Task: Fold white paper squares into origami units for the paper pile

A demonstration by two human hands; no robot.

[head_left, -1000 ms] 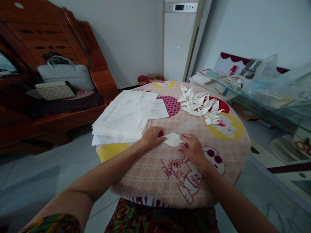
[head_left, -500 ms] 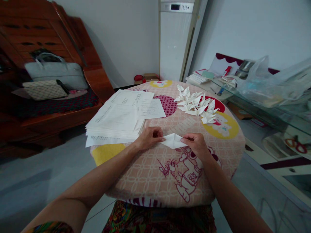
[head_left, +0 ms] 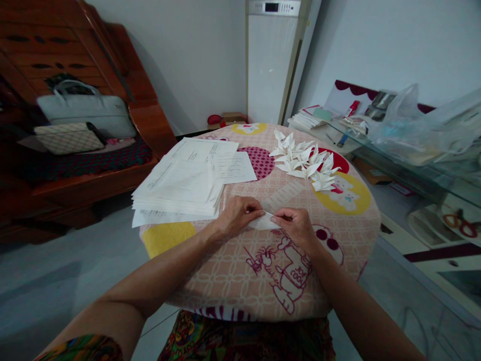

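A small folded white paper piece (head_left: 263, 222) is pinched between both my hands just above the round table (head_left: 225, 281). My left hand (head_left: 240, 214) grips its left end with the fingers curled. My right hand (head_left: 295, 226) grips its right end between thumb and fingers. Most of the paper is hidden between the fingers. The table wears a pink checked cloth with cartoon prints.
A stack of printed white sheets (head_left: 184, 183) lies on the table's left. Several folded white paper cranes (head_left: 306, 160) cluster at the far right. A wooden bench with bags (head_left: 80, 115) stands left, a glass shelf with plastic bags (head_left: 417, 135) right, a tall white appliance (head_left: 270, 60) behind.
My hands have drawn closer together. The paper, first flat on the cloth and then spread wide between them, is now pressed narrower between my fingers.
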